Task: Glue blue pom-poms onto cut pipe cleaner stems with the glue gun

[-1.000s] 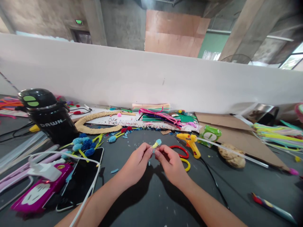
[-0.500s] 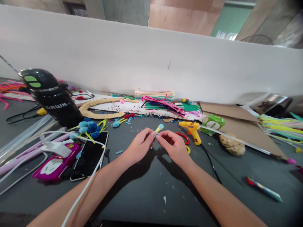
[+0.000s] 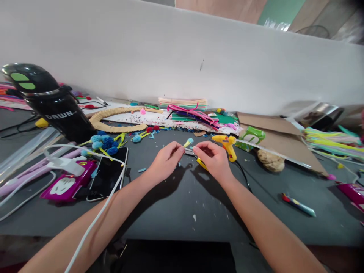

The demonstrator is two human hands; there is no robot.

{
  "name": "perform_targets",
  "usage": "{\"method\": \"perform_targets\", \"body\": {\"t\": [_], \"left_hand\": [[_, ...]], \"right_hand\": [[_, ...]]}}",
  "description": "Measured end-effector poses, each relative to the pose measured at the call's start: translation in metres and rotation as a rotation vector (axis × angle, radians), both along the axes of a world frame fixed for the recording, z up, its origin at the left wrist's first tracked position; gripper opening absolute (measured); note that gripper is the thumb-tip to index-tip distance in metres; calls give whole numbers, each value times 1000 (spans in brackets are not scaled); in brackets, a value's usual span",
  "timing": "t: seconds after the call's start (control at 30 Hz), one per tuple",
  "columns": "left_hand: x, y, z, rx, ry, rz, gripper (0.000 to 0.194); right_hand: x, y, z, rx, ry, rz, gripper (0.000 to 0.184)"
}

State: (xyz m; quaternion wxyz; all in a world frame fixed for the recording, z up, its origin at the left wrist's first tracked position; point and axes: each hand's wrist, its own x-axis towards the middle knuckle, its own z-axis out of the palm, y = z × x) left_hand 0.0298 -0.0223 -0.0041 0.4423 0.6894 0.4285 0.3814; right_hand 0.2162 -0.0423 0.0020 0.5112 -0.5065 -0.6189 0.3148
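Between the thumb and fingers of my left hand (image 3: 167, 161) is a small yellow fuzzy stem with a light-blue tip (image 3: 189, 142), pointing up and away. Close by on the right, my right hand (image 3: 213, 157) is closed in a pinch. A tiny light-blue bit shows at its fingertips, too small to name. Under that hand a yellow handle (image 3: 201, 163) shows in part, and a thin greyish strip lies between the hands; I cannot tell whether the hand touches either. Just beyond the right hand lies a yellow glue gun (image 3: 226, 146).
On the left are a black bottle (image 3: 57, 102), blue pom-poms (image 3: 105, 143), a phone (image 3: 109, 176) and a magenta power bank (image 3: 68, 184); a white cable crosses my left forearm. Cardboard (image 3: 295, 151), a green tape dispenser (image 3: 251, 137) and a pen (image 3: 298, 204) are on the right.
My hands, fingertips nearly touching before, are now slightly apart. The red handle seen right of my right hand is hidden now. The view has tilted down, showing more of the table's near edge.
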Motion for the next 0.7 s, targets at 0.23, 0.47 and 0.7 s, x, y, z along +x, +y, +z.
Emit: {"method": "perform_targets", "body": {"t": [0.23,0.47,0.7], "left_hand": [[1,-1,-3,54,48,3,28],[1,1,-7,72,62,-10,28],[1,0,-6,83,78,-27,26]], "right_hand": [[-2,-4,1,140,-88,-5,15],[-4,-4,0,141,-131,-39,16],[-3,-3,-1,138,-115,-48,16]]}}
